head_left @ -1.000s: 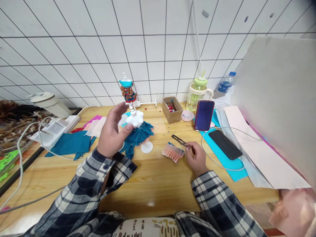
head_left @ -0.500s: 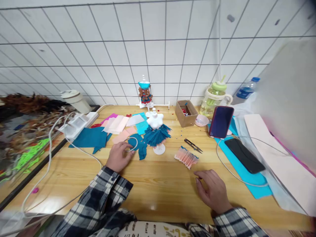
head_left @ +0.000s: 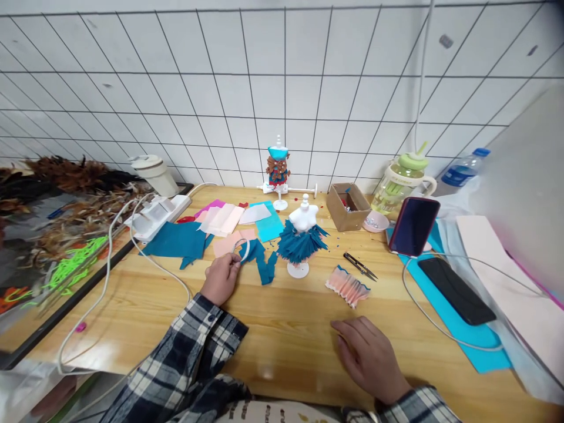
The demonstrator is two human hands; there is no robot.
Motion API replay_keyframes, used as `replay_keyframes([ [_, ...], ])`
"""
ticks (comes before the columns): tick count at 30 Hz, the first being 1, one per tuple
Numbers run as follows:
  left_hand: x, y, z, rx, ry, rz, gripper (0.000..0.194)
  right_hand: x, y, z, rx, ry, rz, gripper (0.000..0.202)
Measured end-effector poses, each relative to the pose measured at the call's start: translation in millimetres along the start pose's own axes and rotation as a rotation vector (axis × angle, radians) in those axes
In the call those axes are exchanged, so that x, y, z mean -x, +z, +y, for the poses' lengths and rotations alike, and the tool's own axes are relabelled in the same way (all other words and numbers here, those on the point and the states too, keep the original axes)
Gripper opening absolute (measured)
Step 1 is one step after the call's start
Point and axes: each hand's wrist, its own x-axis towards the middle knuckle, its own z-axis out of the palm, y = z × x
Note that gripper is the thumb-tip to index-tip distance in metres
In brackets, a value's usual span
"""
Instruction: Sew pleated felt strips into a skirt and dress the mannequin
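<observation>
My left hand [head_left: 220, 279] pinches a thin white ring [head_left: 244, 249], perhaps a roll of tape, between thumb and fingers, tilted up over teal fabric scraps [head_left: 265, 270]. Low over the table's front half, my right hand [head_left: 370, 355] holds nothing, its fingers loosely stretched. Beyond its fingertips lies a gathered pink strip [head_left: 348, 286] with a teal edge. A small white dress form [head_left: 304, 218] wearing a frayed teal skirt [head_left: 302, 242] stands upright between and beyond my hands. Black thread snips [head_left: 360, 267] rest to the right of it.
Behind stands a second dressed mannequin [head_left: 278, 167]. A cardboard box [head_left: 348, 208], pink dish [head_left: 376, 221] and green-lidded jug [head_left: 403, 182] are at the back right, with a propped phone [head_left: 414, 226] closer. White cables trail from a power strip [head_left: 161, 217] at left.
The view has swung left, so everything sits further right. My left hand has tipped the ring more upright. My right hand has drawn left and nearer, away from the pink strip.
</observation>
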Motion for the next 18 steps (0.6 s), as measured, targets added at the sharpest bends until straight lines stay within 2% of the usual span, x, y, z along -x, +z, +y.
replay_keyframes([
  [5, 3.4, 1.0, -6.4, 0.257, -0.059, -0.008, 0.034, -13.4, 7.9, -16.4, -0.068, -0.049, -0.050, 0.030],
  [10, 16.8, 5.6, -5.6, 0.438, -0.022, 0.077, 0.043, -20.0, 13.8, -27.5, -0.134, -0.059, -0.085, 0.033],
  [15, 34.4, 9.6, 3.5, 0.431, -0.044, 0.137, 0.051, -28.8, 15.3, -31.4, -0.187, -0.070, -0.103, 0.032],
  [18, 48.3, 5.7, 15.3, 0.370, 0.000, 0.144, 0.041, -41.6, 10.6, -32.7, -0.219, -0.083, -0.090, 0.032],
])
